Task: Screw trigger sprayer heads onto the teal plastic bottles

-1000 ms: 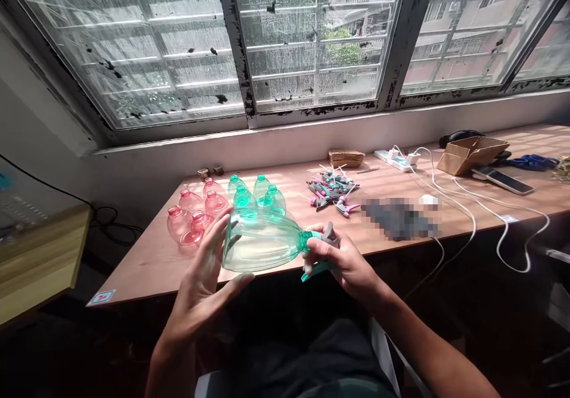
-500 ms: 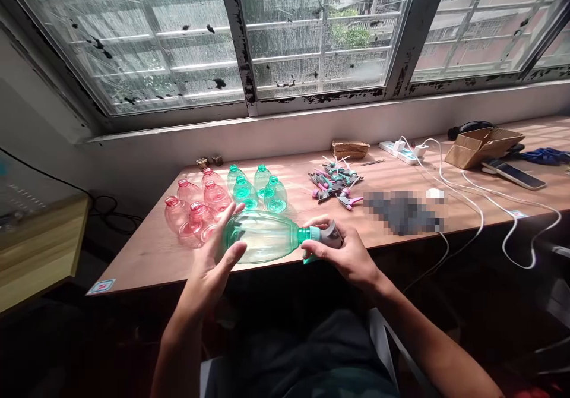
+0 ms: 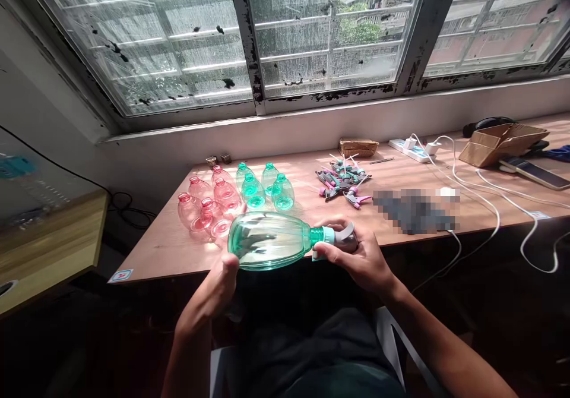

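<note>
under grimy windows, sunlit wooden table (image 3: pixel 169 249), bottles (image 3: pixel 231 193), cables (image 3: pixel 481 193)

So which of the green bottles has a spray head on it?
The green bottle held on its side between both hands, with a grey spray head on its neck. The green bottles standing on the table have none.

Both forearms bare from elbow to wrist; left hand (image 3: pixel 214 294) and right hand (image 3: pixel 363 261) without gloves, rings or watch. Dark garment (image 3: pixel 312 350) covers the lap.
</note>
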